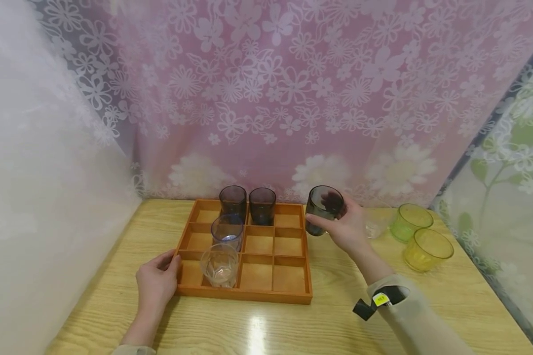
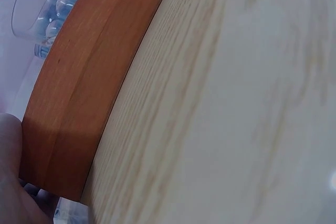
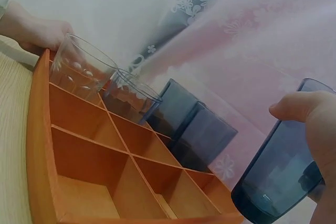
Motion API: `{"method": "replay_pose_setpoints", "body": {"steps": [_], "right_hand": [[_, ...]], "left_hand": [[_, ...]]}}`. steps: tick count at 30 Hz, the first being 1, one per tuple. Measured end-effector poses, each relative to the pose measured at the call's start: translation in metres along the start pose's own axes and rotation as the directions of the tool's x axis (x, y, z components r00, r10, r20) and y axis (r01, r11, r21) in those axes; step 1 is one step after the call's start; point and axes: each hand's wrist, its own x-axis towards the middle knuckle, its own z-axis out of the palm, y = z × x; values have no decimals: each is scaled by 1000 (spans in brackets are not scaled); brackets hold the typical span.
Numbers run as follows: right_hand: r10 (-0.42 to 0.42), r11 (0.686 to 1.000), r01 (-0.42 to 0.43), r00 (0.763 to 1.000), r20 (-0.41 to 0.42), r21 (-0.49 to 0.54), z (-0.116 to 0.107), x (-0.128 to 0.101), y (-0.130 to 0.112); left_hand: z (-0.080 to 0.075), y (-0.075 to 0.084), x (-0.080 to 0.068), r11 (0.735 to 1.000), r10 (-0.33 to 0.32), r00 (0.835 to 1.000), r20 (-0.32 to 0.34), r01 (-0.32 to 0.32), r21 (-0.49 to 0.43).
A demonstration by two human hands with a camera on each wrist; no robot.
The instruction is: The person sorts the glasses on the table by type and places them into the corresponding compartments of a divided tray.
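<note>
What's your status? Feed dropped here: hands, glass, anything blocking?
Right hand grips dark glass, held beside tray. Left hand rests on tray's left edge. Four glasses stand in tray; top-right compartment unobstructed.

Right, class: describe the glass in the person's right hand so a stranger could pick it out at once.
Find the orange divided tray on the wooden table. Just past its far right corner, the right hand holds a dark smoky glass. Unlike the two dark glasses standing in the tray, it is outside it, tilted.
</note>
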Motion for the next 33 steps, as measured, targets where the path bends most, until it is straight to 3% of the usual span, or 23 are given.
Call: {"method": "replay_pose_setpoints", "body": {"steps": [16, 25, 33], "right_hand": [[9, 999, -12, 998, 59, 46, 42, 33, 15], [9, 991, -18, 998, 69, 131, 61, 43, 24], [116, 991, -120, 991, 71, 53, 74, 42, 41]], "left_hand": [[1, 0, 1, 1000, -23, 1000, -5, 23, 2], [2, -1, 0, 1000, -15, 1000, -19, 14, -25], [1, -1, 0, 1000, 4, 1000, -19, -5, -19]]}}
